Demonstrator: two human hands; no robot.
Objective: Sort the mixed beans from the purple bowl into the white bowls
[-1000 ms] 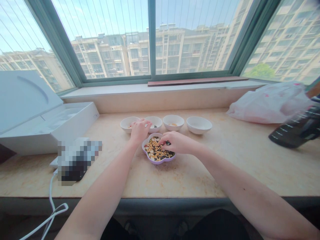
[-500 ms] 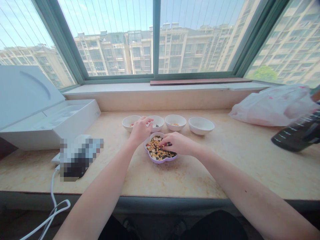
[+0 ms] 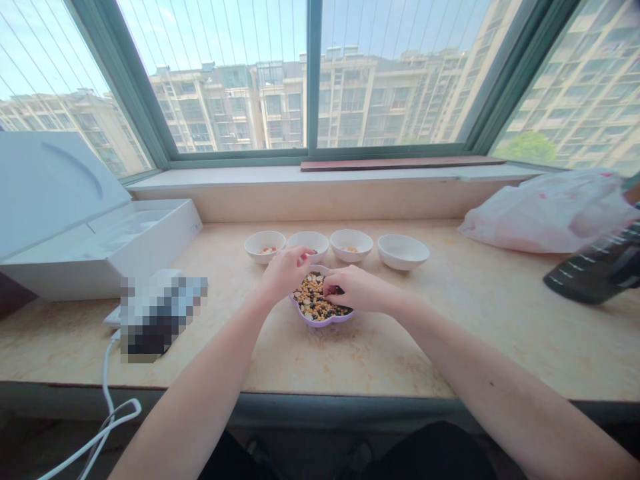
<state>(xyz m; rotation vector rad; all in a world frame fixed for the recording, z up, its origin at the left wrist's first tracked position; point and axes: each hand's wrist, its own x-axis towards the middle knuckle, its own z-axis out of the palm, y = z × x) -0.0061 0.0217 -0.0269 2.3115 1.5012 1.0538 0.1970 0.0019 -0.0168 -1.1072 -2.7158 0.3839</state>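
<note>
A purple scalloped dish (image 3: 327,323) holds a mix of yellow kernels, black beans and pale flat pieces. My right hand (image 3: 357,288) is over its right side, thumb and fingers pinched down at the mix; whatever lies between the fingertips is too small to name. My left hand (image 3: 286,272) hovers at the dish's back left edge, in front of the second bowl, its fingers loosely stretched and apart. Behind stand a left bowl (image 3: 253,249) with a few red and pale bits, a second bowl (image 3: 295,241) with dark bits, partly hidden by my left fingers, and a third bowl (image 3: 351,239) with yellow bits.
A white bowl (image 3: 403,252) stands at the row's right end. An open white box (image 3: 150,233) and a blurred-out object (image 3: 160,320) with a white cable (image 3: 106,373) are at left. A plastic bag (image 3: 545,210) and a dark bottle (image 3: 585,273) are at right, windows behind.
My left hand has moved slightly right and toward me, uncovering the left bowl. My right hand stays at the dish, its fingers drawn slightly to the right and more curled.
</note>
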